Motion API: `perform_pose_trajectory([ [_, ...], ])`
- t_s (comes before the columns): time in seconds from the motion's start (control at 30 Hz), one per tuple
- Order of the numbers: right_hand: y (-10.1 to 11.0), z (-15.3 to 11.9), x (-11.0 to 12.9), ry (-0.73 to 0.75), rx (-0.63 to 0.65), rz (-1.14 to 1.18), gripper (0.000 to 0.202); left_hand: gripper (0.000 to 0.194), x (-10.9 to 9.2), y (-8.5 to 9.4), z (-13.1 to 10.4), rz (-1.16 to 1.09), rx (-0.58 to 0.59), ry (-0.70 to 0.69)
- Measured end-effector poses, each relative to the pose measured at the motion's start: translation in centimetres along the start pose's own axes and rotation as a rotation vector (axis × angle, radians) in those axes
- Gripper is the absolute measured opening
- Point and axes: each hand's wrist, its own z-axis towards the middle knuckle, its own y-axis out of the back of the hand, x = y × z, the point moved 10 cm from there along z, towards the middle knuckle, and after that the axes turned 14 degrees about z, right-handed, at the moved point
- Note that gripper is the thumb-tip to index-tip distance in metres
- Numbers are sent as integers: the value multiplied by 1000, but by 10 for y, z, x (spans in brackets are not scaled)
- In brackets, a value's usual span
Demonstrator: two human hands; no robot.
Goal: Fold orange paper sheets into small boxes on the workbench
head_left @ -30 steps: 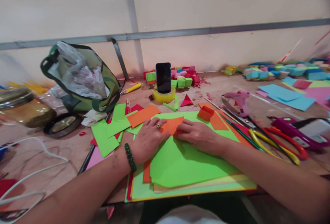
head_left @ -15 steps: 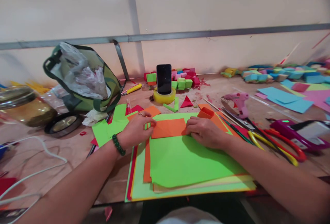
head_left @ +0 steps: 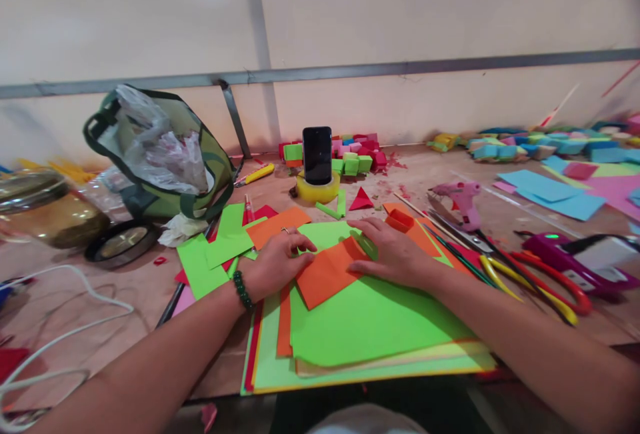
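Observation:
An orange paper rectangle (head_left: 330, 275) lies turned at an angle on a bright green sheet (head_left: 380, 324), which tops a stack of coloured paper. My left hand (head_left: 283, 262), with a ring and a green bead bracelet at the wrist, has its bent fingers and thumb at the upper left edge of the orange paper. Over the paper's right edge is my right hand (head_left: 393, 251), thumb and fingers apart, with the thumb touching the paper. A small folded orange box (head_left: 400, 219) sits just beyond the right hand.
Scissors (head_left: 480, 242), a pink glue gun (head_left: 463, 202) and a purple power strip (head_left: 575, 261) lie at the right. A phone (head_left: 317, 154) stands in a yellow tape roll (head_left: 317, 189). To the left are a bag (head_left: 210, 154), a jar (head_left: 50, 211) and a white cable (head_left: 95, 294).
The orange rectangle has turned and its lower corner has come toward me. My right hand has spread its fingers; my left hand has moved slightly right and nearer.

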Motion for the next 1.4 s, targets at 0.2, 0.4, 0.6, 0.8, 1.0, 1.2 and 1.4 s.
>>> perform_pose_trajectory([
  [0.2, -9, 0, -4, -6, 73, 46, 63, 82, -8, -13, -7, 175, 163, -19],
  [0.4, 1, 2, 1, 40, -28, 88, 54, 78, -20, -24, -11, 172, 225, -104],
  [0.6, -4, 3, -14, -21, -47, 187, 44, 77, -18, -30, -11, 67, 232, -75],
  [0.8, 5, 3, -14, -36, -125, 316, 52, 57, -22, -21, -10, -42, 135, -111],
  [1.0, 26, -2, 11, 188, -279, 288, 34, 22, -37, 24, -16, -96, -158, -193],
  [1.2, 26, -7, 27, 357, -233, 172, 10, 48, -50, 23, -23, -233, -42, -367],
  [1.4, 19, -3, 23, 339, -128, 228, 22, 68, -48, 7, -21, -130, 82, -357],
])
